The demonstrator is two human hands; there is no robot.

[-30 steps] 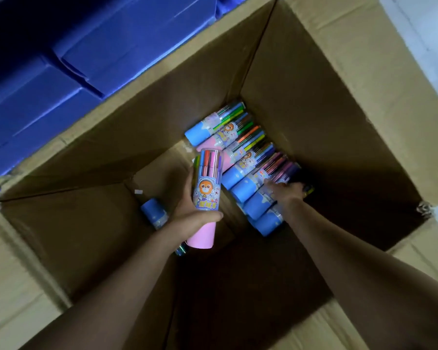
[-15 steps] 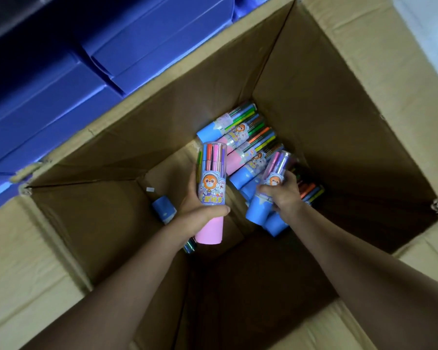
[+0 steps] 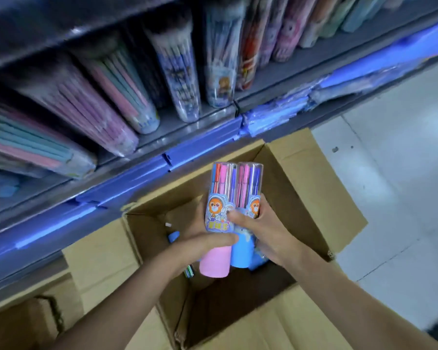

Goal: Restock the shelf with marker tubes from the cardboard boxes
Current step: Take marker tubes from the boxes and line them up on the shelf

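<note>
Two marker tubes are held side by side above the open cardboard box (image 3: 299,173). My left hand (image 3: 208,245) grips the pink-capped marker tube (image 3: 218,210). My right hand (image 3: 266,229) grips the blue-capped marker tube (image 3: 245,246), thumb across both labels. Each tube is clear, shows coloured markers and carries an orange cartoon label. Another blue tube (image 3: 173,236) lies down inside the box, mostly hidden by my hands. The shelf (image 3: 187,122) runs across the top of the view, blurred.
The shelf holds rows of upright stationery packs (image 3: 116,92) and cartoon-printed tubes (image 3: 219,79). Blue wrapped packs (image 3: 276,117) lie along the lower ledge. A second cardboard box (image 3: 23,322) sits at lower left. Pale tiled floor (image 3: 390,173) lies to the right.
Both hands rose out of the box, each with a tube, and came together. The view swung up from the box's inside to the shelf.
</note>
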